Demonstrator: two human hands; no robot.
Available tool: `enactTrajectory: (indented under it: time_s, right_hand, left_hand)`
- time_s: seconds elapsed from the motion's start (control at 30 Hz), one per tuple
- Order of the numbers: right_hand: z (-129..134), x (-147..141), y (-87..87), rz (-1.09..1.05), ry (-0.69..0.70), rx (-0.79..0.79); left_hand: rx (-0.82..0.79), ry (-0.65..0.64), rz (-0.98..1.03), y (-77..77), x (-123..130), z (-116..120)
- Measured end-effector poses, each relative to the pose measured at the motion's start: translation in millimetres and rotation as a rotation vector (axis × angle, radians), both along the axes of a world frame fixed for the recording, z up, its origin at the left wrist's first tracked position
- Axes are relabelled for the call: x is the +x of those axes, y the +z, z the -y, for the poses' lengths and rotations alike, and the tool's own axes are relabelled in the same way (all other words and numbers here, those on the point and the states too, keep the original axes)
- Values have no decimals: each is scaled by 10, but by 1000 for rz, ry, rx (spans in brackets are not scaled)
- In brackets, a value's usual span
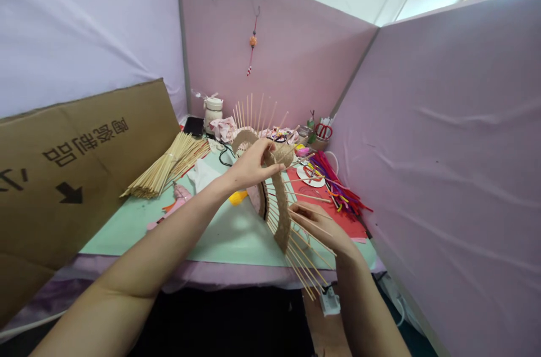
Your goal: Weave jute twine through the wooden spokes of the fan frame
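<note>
A curved brown burlap strip (282, 208) stands on edge above the table, woven between thin wooden sticks (310, 272) that fan outward. Its inner side has a dark band and a pale pink panel (254, 198). My left hand (253, 165) is closed on the strip's upper part, thumb on the near side. Beside its fingers is a bulging roll of the same burlap (284, 154). Lower on the right, my right hand (316, 224) reaches behind several sticks, fingers curled against the strip's outer edge. What its fingertips pinch is hidden.
On the left, a large cardboard sheet (88, 148) leans beside a bundle of sticks (163, 168). Behind are a white jar (213, 112) and a black phone (194, 126). Coloured pipe cleaners (333, 179) lie on red sheets (349, 224) at right, near red-handled scissors (323, 130).
</note>
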State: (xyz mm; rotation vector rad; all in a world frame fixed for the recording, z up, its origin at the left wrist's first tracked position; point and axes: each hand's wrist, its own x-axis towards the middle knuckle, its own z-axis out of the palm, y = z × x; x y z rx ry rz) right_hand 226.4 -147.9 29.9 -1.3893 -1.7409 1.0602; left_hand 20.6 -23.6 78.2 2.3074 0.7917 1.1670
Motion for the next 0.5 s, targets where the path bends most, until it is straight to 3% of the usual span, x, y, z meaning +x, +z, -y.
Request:
enactTrajectory:
  time_s: [0.13, 0.23, 0.5]
  right_hand:
    - [18, 1, 138, -188, -25, 43]
    - [-5, -95, 150, -326, -101, 73]
    - [-135, -300, -123, -464, -243, 89]
  left_hand:
    - [-2, 3, 8, 2, 10, 2]
    - [-2, -3, 18, -6, 20, -7]
    - [3, -26, 29, -37, 19, -31]
